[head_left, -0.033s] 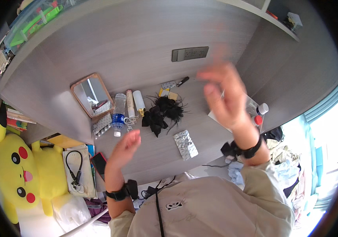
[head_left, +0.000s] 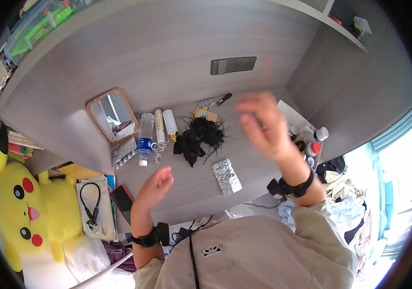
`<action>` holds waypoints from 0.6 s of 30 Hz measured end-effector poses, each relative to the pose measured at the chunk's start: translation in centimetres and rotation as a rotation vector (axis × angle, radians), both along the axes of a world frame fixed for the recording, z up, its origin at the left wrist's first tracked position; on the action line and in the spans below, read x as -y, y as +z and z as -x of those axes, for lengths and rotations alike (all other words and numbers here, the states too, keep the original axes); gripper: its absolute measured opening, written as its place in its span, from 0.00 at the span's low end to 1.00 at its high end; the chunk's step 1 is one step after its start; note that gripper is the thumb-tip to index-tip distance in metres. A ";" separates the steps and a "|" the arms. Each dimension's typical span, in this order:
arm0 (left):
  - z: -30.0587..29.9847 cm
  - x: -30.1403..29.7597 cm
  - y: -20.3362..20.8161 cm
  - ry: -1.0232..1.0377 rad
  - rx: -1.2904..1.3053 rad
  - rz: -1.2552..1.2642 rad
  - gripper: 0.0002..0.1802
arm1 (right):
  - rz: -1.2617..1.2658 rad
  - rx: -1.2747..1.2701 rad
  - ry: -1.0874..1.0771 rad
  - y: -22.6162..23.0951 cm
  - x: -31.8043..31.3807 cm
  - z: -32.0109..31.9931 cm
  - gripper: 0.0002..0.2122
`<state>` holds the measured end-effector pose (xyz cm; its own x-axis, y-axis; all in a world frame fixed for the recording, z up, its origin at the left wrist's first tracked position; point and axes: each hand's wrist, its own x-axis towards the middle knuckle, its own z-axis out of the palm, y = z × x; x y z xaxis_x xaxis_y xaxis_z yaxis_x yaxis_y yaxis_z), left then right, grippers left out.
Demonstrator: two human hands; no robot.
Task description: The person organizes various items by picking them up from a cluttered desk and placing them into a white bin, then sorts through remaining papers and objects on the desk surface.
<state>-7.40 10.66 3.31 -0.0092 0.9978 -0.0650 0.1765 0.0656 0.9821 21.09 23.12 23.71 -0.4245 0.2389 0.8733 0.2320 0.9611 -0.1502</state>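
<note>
My right hand [head_left: 263, 127] is raised over the right part of the desk, thumb and fingers apart, slightly blurred; I see nothing in it. Low over the near left part of the desk, my left hand [head_left: 154, 189] hangs half curled and appears to hold nothing. Between them lies a silver blister pack [head_left: 226, 177]. Beyond it sit a black bow [head_left: 189, 148] and a black feathery piece [head_left: 208, 132], touching each other. Left of these lie a clear water bottle [head_left: 145, 138], a pale pink tube [head_left: 159, 126] and a white bottle with a gold neck [head_left: 170, 121].
A wood-framed mirror [head_left: 114, 117] leans at the back left, a blister pack [head_left: 125, 152] by it. A white box [head_left: 294, 114] with several small bottles stands at the right. A phone [head_left: 121, 202] lies at the left edge, near a yellow plush toy [head_left: 20, 207]. A socket panel [head_left: 234, 65] is on the back wall.
My right hand has come down and slightly left, uncovering more of the white box and its bottles. My left hand has shifted slightly toward me. The desk items have not moved.
</note>
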 end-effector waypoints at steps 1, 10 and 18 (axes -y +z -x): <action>-0.3 1.0 -2.1 -0.021 -0.116 0.085 0.20 | 0.162 0.064 -0.025 -3.5 -0.5 -0.5 0.09; -3.6 4.1 -3.9 -0.257 -0.021 0.351 0.10 | 0.665 0.392 0.195 -24.6 -5.4 6.6 0.09; -4.2 6.4 -3.6 -0.093 0.093 0.405 0.08 | 0.061 0.928 0.000 -28.9 -13.3 16.5 0.12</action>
